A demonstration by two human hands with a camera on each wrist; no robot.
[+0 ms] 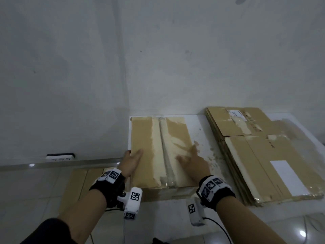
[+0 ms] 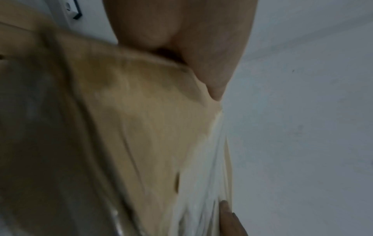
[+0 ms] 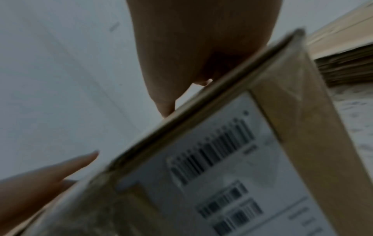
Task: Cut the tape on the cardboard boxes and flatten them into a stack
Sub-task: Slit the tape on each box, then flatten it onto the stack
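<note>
A brown cardboard box (image 1: 144, 134) stands on the white table (image 1: 200, 124), with clear tape (image 1: 164, 148) running along its top centre seam. My left hand (image 1: 132, 160) rests at the box's left top edge, thumb on the top and fingers against the side. Flat on the top, right of the seam, lies my right hand (image 1: 190, 158) with fingers spread. The left wrist view is blurred, showing the left hand (image 2: 181, 39) against the box (image 2: 141, 119). In the right wrist view the right hand (image 3: 191, 39) touches the top edge above a barcode label (image 3: 232, 167).
A stack of flattened boxes (image 1: 255, 155) lies on the table to the right. More cardboard (image 1: 80, 187) lies on the tiled floor at the lower left. A power strip (image 1: 59, 156) sits by the wall. The wall stands close behind the table.
</note>
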